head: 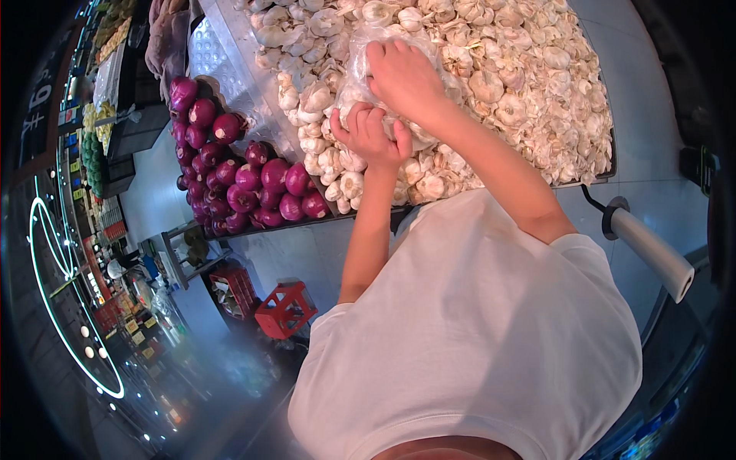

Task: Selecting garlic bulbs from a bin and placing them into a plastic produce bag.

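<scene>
A clear plastic bag [359,57] lies over a large heap of garlic bulbs [512,109] and looks crumpled. My right hand [405,77] is on top of it, palm down, its curled fingers gripping the film. Closer to my body, my left hand [371,135] rests at the bag's near edge with bent fingers and the thumb apart; whether it pinches the film is hidden. Garlic bulbs surround both hands. What the bag holds under my hands cannot be made out.
Red onions [247,178] are piled left of the garlic, beyond a metal divider [247,57]. A roll on a holder [652,253] sticks out at the right. Red crates [284,310] stand on the floor at lower left. Other produce stands [118,86] are at far left.
</scene>
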`<state>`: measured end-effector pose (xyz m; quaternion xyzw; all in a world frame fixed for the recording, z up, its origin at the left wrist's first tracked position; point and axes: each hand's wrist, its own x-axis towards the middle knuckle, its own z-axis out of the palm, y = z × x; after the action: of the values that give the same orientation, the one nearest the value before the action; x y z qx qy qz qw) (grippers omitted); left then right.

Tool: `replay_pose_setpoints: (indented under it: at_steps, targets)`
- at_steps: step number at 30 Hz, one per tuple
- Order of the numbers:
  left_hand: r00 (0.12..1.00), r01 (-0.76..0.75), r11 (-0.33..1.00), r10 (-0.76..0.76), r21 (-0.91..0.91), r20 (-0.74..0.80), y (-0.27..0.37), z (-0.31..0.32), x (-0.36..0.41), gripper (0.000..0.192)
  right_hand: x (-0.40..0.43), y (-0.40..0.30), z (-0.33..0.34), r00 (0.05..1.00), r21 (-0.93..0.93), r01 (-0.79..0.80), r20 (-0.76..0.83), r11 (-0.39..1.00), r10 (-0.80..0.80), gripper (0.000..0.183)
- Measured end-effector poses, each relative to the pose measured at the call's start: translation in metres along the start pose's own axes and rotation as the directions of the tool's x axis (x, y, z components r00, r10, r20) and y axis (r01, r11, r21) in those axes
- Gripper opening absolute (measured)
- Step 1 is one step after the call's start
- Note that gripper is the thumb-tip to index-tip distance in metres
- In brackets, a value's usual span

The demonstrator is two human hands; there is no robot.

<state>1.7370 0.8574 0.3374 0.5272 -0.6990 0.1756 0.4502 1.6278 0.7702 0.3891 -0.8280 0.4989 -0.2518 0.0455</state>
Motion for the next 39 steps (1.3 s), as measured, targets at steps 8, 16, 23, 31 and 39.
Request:
replay_pose_setpoints:
  at_steps: [8,16,23,31,39]
  targets:
    - [1.0,0.004,1.0,-0.004,-0.003,0.005,0.0,0.0,0.0,0.024,-0.003,0.001,-0.003,0.989,0.201,-0.071,-0.115,0.977,0.096,0.048]
    - [1.0,0.006,1.0,-0.006,0.0,0.011,0.0,0.0,0.0,0.025,-0.003,0.004,-0.009,0.962,0.509,-0.241,0.013,0.826,0.272,0.061]
    - [1.0,0.001,1.0,-0.001,0.005,0.006,-0.001,0.0,-0.001,0.026,-0.01,0.003,-0.02,0.973,0.598,-0.1,-0.107,0.795,0.202,0.061]
    - [1.0,0.004,1.0,-0.004,0.003,0.018,0.0,-0.001,0.0,0.026,-0.009,0.013,-0.005,0.888,0.494,0.212,-0.457,0.843,0.045,0.048]
    - [1.0,-0.005,1.0,0.005,0.001,0.018,0.0,-0.001,0.0,0.028,-0.004,0.02,0.007,0.761,0.543,0.22,-0.615,0.81,0.206,0.034]
